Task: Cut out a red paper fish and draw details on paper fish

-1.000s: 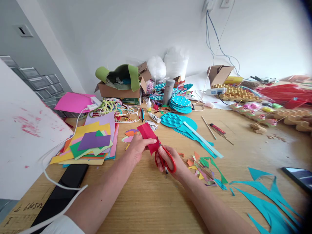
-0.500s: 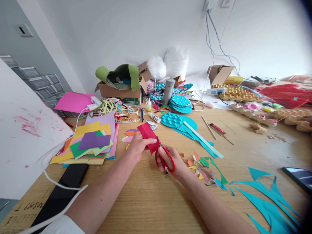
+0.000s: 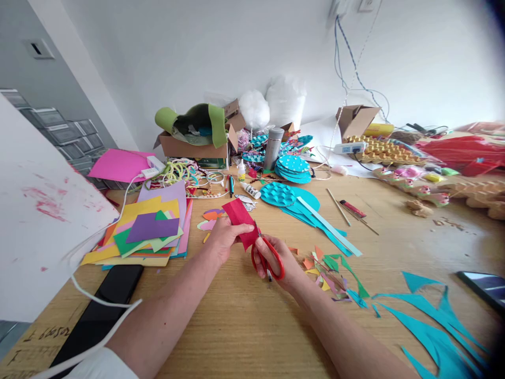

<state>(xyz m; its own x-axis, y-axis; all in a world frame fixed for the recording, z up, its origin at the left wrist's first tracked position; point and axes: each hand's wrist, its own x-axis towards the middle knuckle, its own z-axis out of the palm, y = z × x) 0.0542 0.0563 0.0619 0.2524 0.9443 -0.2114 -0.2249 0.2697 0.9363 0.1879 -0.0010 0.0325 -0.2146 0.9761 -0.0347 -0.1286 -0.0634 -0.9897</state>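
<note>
Above the middle of the table, my left hand [image 3: 226,238] pinches a piece of red paper [image 3: 238,213] between thumb and fingers. My right hand [image 3: 276,260] is closed round the handles of red-handled scissors [image 3: 281,267]. The blades meet the right edge of the paper, close to my left thumb; the paper hides part of them. Small cut paper shapes [image 3: 213,215] in orange, pink and purple lie just beyond my left hand. Coloured paper scraps [image 3: 327,271] are scattered to the right of my right hand.
At left are a stack of coloured paper [image 3: 153,231], a black phone [image 3: 106,295] and a white cable [image 3: 79,284]. Blue paper offcuts [image 3: 426,326] lie at right near another phone [image 3: 485,289]. Behind stand a grey bottle [image 3: 273,149], blue discs [image 3: 278,195] and a cardboard box [image 3: 193,151].
</note>
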